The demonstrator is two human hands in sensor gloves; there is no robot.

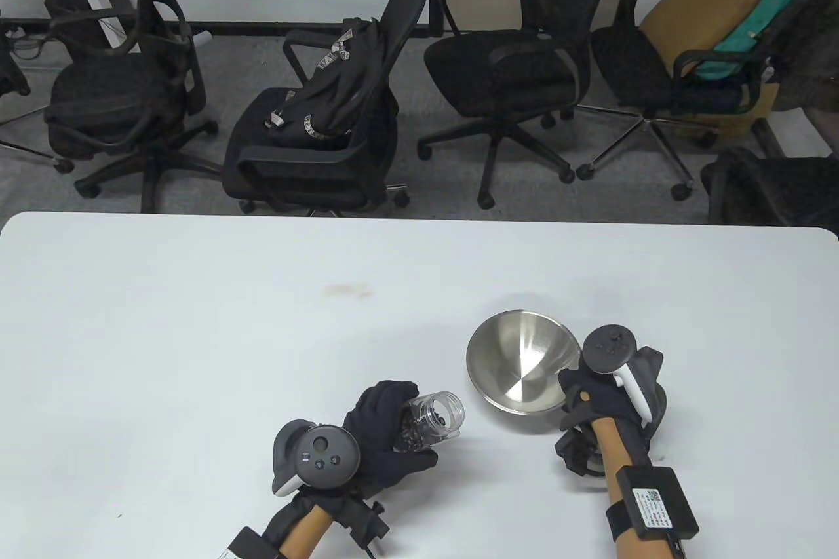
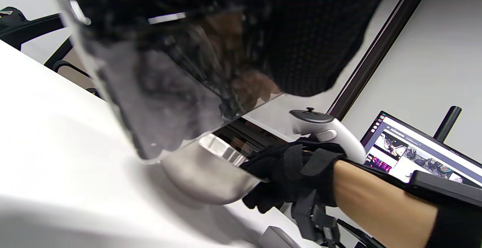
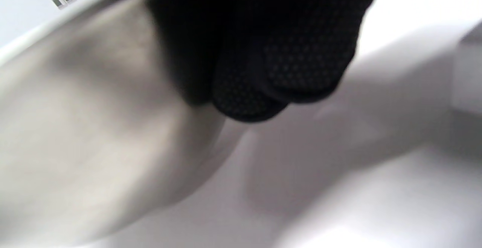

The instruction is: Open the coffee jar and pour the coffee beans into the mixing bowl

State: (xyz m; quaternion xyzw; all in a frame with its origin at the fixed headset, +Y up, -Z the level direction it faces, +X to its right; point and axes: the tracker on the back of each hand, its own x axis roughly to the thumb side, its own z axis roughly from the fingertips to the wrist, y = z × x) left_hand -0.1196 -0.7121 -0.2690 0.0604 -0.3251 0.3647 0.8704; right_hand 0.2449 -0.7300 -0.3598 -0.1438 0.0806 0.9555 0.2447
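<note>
A lidless coffee jar (image 1: 429,421), gripped by the left hand (image 1: 387,438), should be tipped slowly over the mixing bowl (image 1: 521,362), whose right rim is held by the right hand (image 1: 603,398).

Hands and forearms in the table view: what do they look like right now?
Both the left hand and right hand wear black gloves below bare forearms. Left tracker: round, dark grey face, white underside. Right tracker: black disc, white handle. A black box with a white label is strapped to the right forearm.

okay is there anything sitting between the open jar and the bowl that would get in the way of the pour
Nothing visible does. The left hand holds the coffee jar tilted, mouth toward the mixing bowl, with only bare table between them. The right hand grips the bowl's far side.
</note>
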